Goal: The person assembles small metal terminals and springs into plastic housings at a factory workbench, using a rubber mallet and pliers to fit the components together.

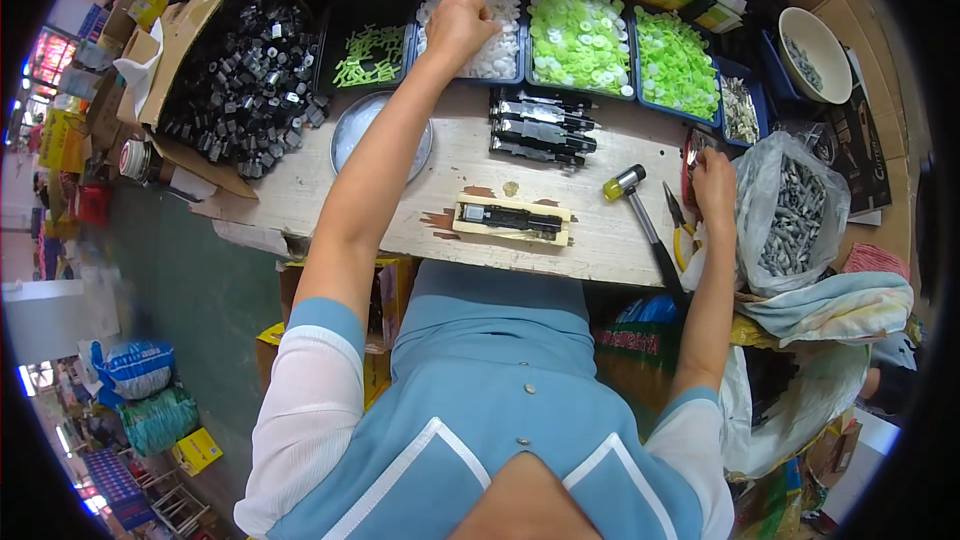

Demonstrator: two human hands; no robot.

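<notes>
The left hand [462, 30] is held over small white pieces [497, 55], heaped right beneath its fingers in a blue bin [490, 80]; whether any are pinched cannot be told. The pieces are judged to be light, stiff and slightly slick plastic, best taken singly by the edges between thumb and fingertip. The right hand [714, 180] is held just beside a red-edged object [687, 170]; its grip is hidden. Between the hands, nearer the body, a black assembly [515, 218] is cradled in a wooden holder [500, 234].
</notes>
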